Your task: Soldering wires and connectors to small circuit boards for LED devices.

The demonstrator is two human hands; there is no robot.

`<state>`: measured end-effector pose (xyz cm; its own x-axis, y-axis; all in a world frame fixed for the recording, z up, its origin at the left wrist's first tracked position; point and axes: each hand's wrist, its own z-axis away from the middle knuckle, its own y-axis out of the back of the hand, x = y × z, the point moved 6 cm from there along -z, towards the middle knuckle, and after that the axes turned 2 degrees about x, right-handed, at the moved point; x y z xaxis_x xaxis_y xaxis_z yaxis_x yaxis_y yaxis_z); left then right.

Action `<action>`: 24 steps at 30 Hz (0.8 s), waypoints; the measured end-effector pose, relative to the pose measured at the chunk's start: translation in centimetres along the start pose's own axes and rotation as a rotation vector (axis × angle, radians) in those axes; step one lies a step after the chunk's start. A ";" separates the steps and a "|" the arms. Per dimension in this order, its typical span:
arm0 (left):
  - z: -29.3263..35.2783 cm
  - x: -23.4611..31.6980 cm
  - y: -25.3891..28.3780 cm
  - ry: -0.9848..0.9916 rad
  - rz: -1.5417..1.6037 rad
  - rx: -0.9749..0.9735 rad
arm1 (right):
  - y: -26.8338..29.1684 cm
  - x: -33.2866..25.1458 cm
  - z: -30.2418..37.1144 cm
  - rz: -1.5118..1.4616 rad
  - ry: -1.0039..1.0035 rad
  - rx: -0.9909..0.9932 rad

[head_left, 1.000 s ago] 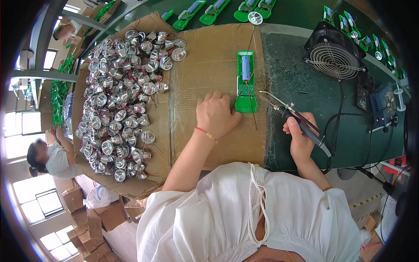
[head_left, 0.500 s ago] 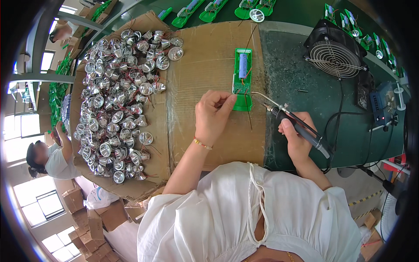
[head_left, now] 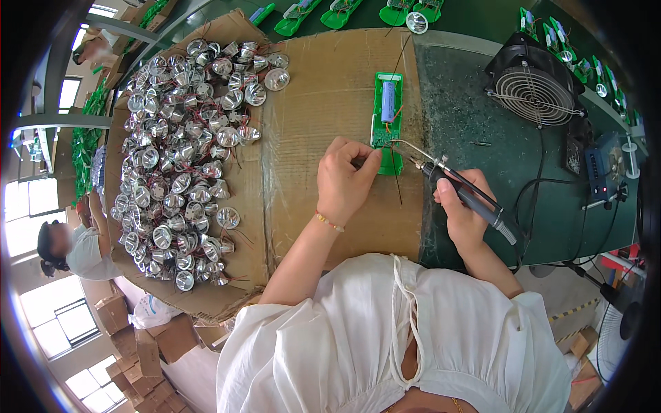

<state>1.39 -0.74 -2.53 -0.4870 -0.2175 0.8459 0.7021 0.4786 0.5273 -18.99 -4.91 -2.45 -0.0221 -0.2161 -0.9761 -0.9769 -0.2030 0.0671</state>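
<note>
A green plastic housing (head_left: 390, 164) lies upright on the cardboard before me, with a blue cylindrical battery (head_left: 387, 103), a small circuit board (head_left: 383, 136) and thin wires in it. My left hand (head_left: 346, 175) is at the housing's left edge, thumb and forefinger pinched together beside the board; what is between them is too small to make out. My right hand (head_left: 465, 210) grips a soldering iron (head_left: 475, 203) with a bent metal solder-feed tube (head_left: 415, 148). The tube's end is at the board, close to my left fingertips, and the iron's tip is just right of the housing.
A heap of silvery reflector lamp cups (head_left: 180, 182) with red wires fills the cardboard tray (head_left: 241, 279) at left. A black fan (head_left: 533, 89) and a blue soldering station (head_left: 606, 168) stand at right, cables trailing. More green housings (head_left: 342, 12) line the back. A co-worker (head_left: 82, 248) is at far left.
The solder-feed tube's end has moved left onto the board. My left hand stays pinched at the housing's edge. The whole view has shifted slightly.
</note>
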 end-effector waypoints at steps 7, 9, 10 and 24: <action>-0.1 -0.2 0.1 0.014 -0.020 -0.008 | 1.1 -0.1 0.4 -0.126 -0.102 0.072; -0.1 -0.3 0.0 0.038 -0.010 -0.016 | 1.6 -0.1 0.4 -0.135 -0.123 0.089; -0.2 -0.2 -0.1 0.035 -0.010 -0.018 | 1.8 0.0 0.5 -0.135 -0.121 0.092; -0.2 -0.9 -0.4 0.088 0.030 -0.053 | 2.7 0.9 0.8 -0.161 -0.148 0.093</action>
<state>1.67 -0.94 -3.46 -0.4193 -0.2792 0.8638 0.7430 0.4412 0.5033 -21.85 -4.93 -3.32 0.1114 -0.0446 -0.9928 -0.9855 -0.1336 -0.1046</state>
